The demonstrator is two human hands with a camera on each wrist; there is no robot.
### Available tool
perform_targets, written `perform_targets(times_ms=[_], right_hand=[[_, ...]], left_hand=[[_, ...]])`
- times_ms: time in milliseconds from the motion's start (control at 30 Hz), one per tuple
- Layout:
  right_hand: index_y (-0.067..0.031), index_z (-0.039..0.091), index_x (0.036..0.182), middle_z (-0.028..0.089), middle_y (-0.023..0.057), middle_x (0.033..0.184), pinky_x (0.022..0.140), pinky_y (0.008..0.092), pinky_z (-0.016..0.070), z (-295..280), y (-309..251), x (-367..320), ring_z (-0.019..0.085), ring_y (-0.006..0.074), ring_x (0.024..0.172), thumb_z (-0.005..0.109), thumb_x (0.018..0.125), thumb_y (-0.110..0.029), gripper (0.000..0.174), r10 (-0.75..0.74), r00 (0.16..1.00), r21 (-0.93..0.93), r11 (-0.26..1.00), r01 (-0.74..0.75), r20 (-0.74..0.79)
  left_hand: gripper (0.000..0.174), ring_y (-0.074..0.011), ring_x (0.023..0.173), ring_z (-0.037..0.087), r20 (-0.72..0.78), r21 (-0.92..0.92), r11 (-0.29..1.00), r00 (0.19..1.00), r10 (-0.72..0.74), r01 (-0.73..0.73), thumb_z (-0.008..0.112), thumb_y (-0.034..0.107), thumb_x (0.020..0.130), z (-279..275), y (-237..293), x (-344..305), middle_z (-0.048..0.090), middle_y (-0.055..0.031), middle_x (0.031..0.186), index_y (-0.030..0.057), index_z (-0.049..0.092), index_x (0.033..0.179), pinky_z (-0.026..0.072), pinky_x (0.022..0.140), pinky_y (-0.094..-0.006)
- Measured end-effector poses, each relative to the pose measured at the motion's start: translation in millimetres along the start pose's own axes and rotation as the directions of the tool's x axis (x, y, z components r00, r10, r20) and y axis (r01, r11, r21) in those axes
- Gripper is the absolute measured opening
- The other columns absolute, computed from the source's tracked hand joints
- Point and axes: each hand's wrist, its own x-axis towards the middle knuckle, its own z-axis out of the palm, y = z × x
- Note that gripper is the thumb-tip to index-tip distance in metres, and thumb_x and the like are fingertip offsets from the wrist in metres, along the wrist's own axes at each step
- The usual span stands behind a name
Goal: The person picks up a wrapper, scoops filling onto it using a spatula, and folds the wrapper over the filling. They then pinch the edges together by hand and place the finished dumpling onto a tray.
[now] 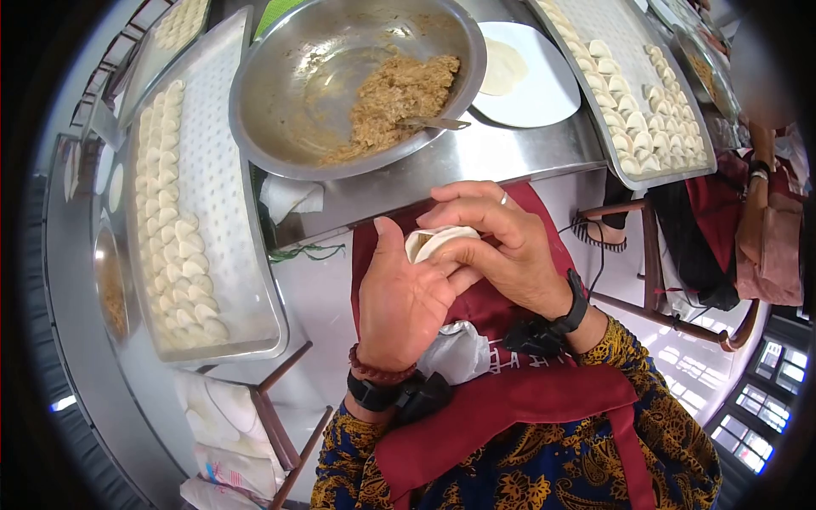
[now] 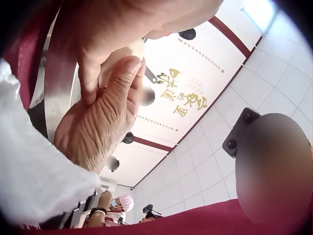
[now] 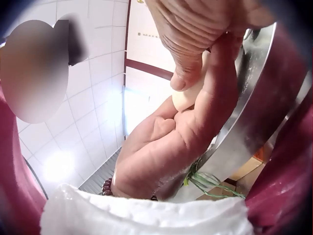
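pinching the dumpling (image 1: 448, 235) with the right hand (image 1: 516, 246) against the left hand (image 1: 399, 297), above the apron (image 1: 510, 404); cannot tell the curl of hidden left fingers. probably light, soft and easily torn; best held gently along the rim.

maroon apron (image 1: 544, 399), gold-patterned navy sleeves (image 1: 633, 347), black wrist straps (image 1: 580, 302), beaded bracelet (image 1: 381, 374)

The right hand (image 2: 98, 120) pinches a pale dough wrapper (image 2: 113, 62) beneath the left hand (image 2: 132, 24). Gold characters (image 2: 169, 75) mark a white panel.
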Motion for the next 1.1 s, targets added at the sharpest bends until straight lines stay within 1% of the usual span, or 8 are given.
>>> perform_targets(times_ms=[233, 333, 600, 767, 833, 967, 1067, 1100], right_hand=[[-0.0033, 0.071, 0.089, 0.073, 0.0082, 0.099, 0.092, 0.0359, 0.0506, -2, 7, 0, 0.059, 0.0242, 0.117, 0.072, 0.081, -0.001, 0.008, -0.006, 1.0, 0.079, 0.997, 0.006, 0.0], [-0.0032, 0.071, 0.087, 0.073, 0.0086, 0.1, 0.093, 0.0362, 0.0502, -2, 8, -1, 0.059, 0.0246, 0.117, 0.073, 0.081, -0.002, 0.007, -0.014, 1.0, 0.085, 0.996, 0.014, 0.003], [-0.0049, 0.071, 0.086, 0.074, 0.0079, 0.103, 0.092, 0.0374, 0.0504, -4, 5, 1, 0.06, 0.027, 0.116, 0.074, 0.079, -0.001, 0.008, -0.123, 0.992, -0.078, 0.989, 0.126, 0.035], [-0.0048, 0.07, 0.092, 0.071, 0.01, 0.111, 0.086, 0.0349, 0.0531, -4, 5, -1, 0.063, 0.0252, 0.111, 0.073, 0.079, 0.0, 0.014, -0.131, 0.99, -0.115, 0.984, 0.136, 0.051], [-0.0037, 0.069, 0.099, 0.066, 0.013, 0.122, 0.082, 0.0314, 0.0552, 1, 1, -4, 0.065, 0.022, 0.106, 0.074, 0.078, 0.001, 0.022, 0.11, 0.994, 0.15, 0.983, -0.106, -0.018], [-0.003, 0.068, 0.104, 0.061, 0.0152, 0.13, 0.078, 0.0292, 0.0563, 2, 6, -6, 0.067, 0.0196, 0.103, 0.074, 0.078, 0.002, 0.028, 0.075, 0.997, 0.099, 0.992, -0.075, 0.003], [-0.0044, 0.069, 0.103, 0.066, 0.0142, 0.122, 0.082, 0.0318, 0.0556, -1, 2, -3, 0.065, 0.0227, 0.109, 0.073, 0.079, 0.002, 0.025, 0.076, 0.997, -0.019, 0.997, -0.076, 0.007], [-0.0046, 0.07, 0.103, 0.069, 0.0136, 0.116, 0.084, 0.0327, 0.0549, -4, 10, -1, 0.064, 0.0241, 0.111, 0.072, 0.08, 0.002, 0.024, -0.073, 0.996, -0.087, 0.993, 0.078, 0.052]], left_hand=[[0.065, -0.0306, 0.131, 0.048, 0.021, 0.016, 1.0, 1.0, -0.011, 0.01, 0.024, 0.048, 0.107, -3, 0, -1, 0.047, -0.0191, 0.14, -0.0073, 0.037, 0.139, 0.0365, 0.114, -0.049], [0.056, -0.0279, 0.129, 0.049, 0.043, -0.236, 0.968, 0.996, -0.073, 0.081, 0.028, 0.041, 0.108, -10, -4, 3, 0.048, -0.0177, 0.139, -0.006, 0.04, 0.137, 0.0356, 0.114, -0.046], [0.047, -0.0282, 0.132, 0.045, -0.003, 0.105, 0.994, 1.0, 0.007, -0.007, 0.037, 0.029, 0.106, -9, -5, 0, 0.047, -0.0174, 0.138, -0.0041, 0.037, 0.139, 0.0335, 0.115, -0.0457], [0.036, -0.0256, 0.122, 0.054, -0.059, 0.144, 0.989, 0.997, 0.041, -0.032, 0.045, 0.021, 0.104, -6, -4, -4, 0.056, -0.0153, 0.129, -0.0047, 0.05, 0.129, 0.0404, 0.109, -0.0445], [0.031, -0.0231, 0.117, 0.058, -0.095, 0.154, 0.987, 0.994, 0.048, -0.033, 0.048, 0.018, 0.104, -7, -4, -5, 0.06, -0.0134, 0.123, -0.0042, 0.059, 0.122, 0.0438, 0.106, -0.0437], [0.031, -0.0239, 0.118, 0.058, -0.076, 0.221, 0.974, 0.995, 0.063, -0.045, 0.047, 0.019, 0.104, -11, -4, -5, 0.061, -0.0136, 0.123, -0.004, 0.058, 0.122, 0.0439, 0.106, -0.0437], [0.039, -0.0256, 0.122, 0.055, -0.064, 0.146, 0.988, 0.996, 0.067, -0.057, 0.042, 0.025, 0.106, -3, -3, -3, 0.057, -0.0152, 0.129, -0.0052, 0.052, 0.128, 0.0417, 0.108, -0.0437], [0.043, -0.0266, 0.124, 0.053, -0.048, 0.052, 0.996, 0.996, 0.079, -0.076, 0.039, 0.029, 0.107, 0, -2, -2, 0.054, -0.0162, 0.133, -0.0058, 0.048, 0.131, 0.0401, 0.11, -0.044]])
